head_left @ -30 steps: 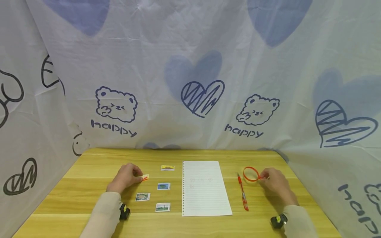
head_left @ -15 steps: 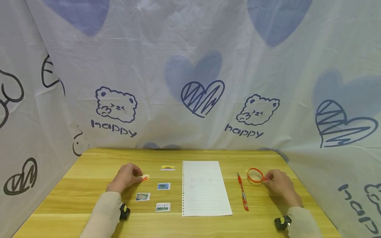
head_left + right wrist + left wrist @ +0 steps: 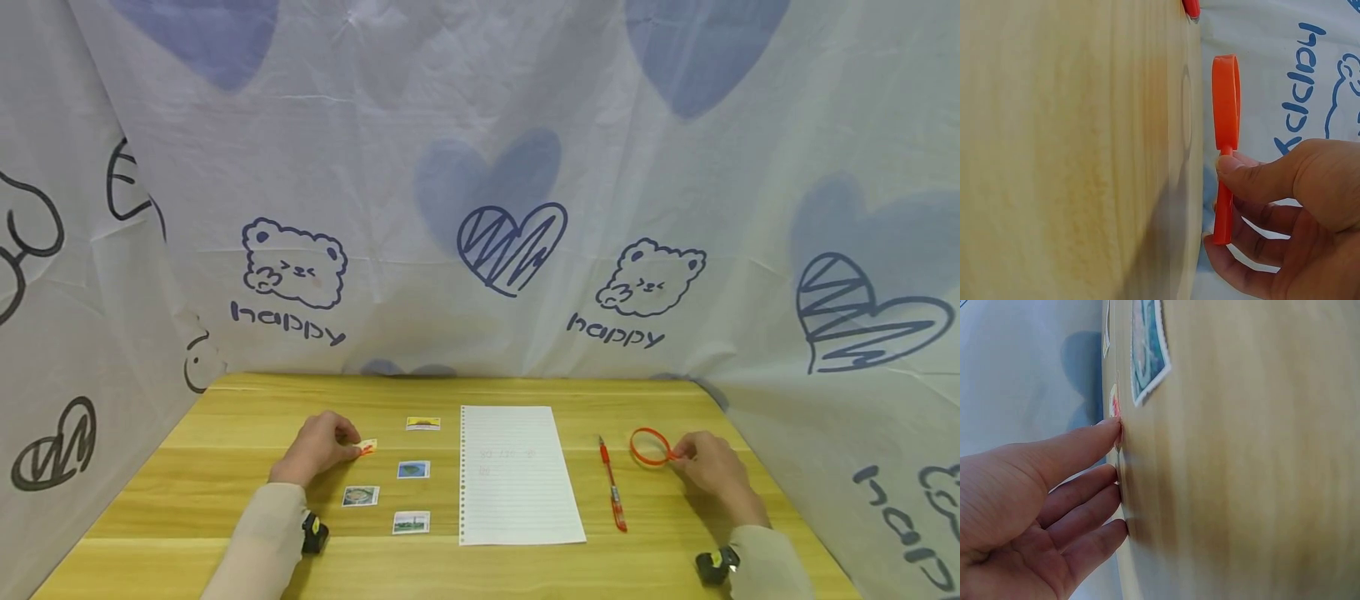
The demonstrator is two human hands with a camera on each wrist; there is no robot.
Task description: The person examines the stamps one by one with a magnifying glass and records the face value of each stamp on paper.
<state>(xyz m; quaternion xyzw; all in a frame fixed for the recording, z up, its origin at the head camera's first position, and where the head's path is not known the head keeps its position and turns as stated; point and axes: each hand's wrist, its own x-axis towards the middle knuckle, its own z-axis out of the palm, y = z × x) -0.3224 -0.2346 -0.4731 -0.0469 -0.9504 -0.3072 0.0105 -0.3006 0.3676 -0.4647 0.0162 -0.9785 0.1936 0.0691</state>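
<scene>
My left hand (image 3: 318, 447) rests low at the table's left side, thumb and index finger at the edge of a postage stamp (image 3: 367, 447) with a red print. In the left wrist view the thumb tip overlaps this stamp (image 3: 1115, 403), while the other fingertips reach down to the wood; the index finger is hidden. My right hand (image 3: 712, 468) pinches the handle of a red magnifying glass (image 3: 1227, 103), held above the table with its round frame pointing left. Close to the left hand lies a stamp with a greenish picture (image 3: 360, 497).
More stamps lie left of the paper: a yellow stamp (image 3: 423, 423), a blue stamp (image 3: 413, 470) and a green stamp (image 3: 411, 522). A lined sheet (image 3: 521, 500) with faint writing sits mid-table. Right of it lies a red pen (image 3: 612, 487). A printed curtain (image 3: 405, 333) hangs behind the table.
My right hand has moved right and slightly nearer with the magnifying glass, farther from the pen. The left hand and the stamps have stayed in place.
</scene>
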